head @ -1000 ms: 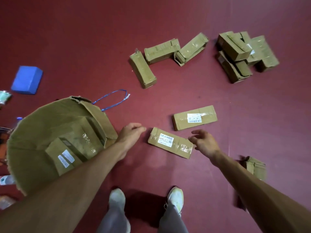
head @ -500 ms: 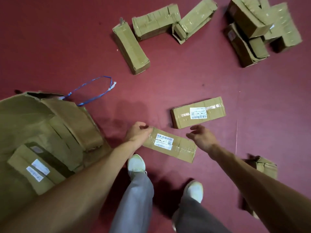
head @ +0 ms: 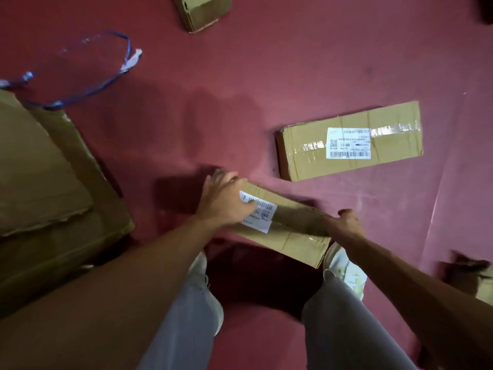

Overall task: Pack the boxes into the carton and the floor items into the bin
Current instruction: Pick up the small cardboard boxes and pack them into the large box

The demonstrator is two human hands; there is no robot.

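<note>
Head view: you're gripping the near box [head: 285, 231] endwise, left hand [head: 226, 204] clamping its far-left end, right hand [head: 346, 225] probably pinching the near-right end, blurred. Long axis is running left-to-right; carton [head: 48, 182] is sitting left, nearer your left hand.

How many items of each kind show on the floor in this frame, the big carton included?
Boxes: 4 (held, labelled, top edge, right edge)
Carton: 1
Blue cord: 1
Total: 6
Both hands, left and right, grip the held box.
</note>
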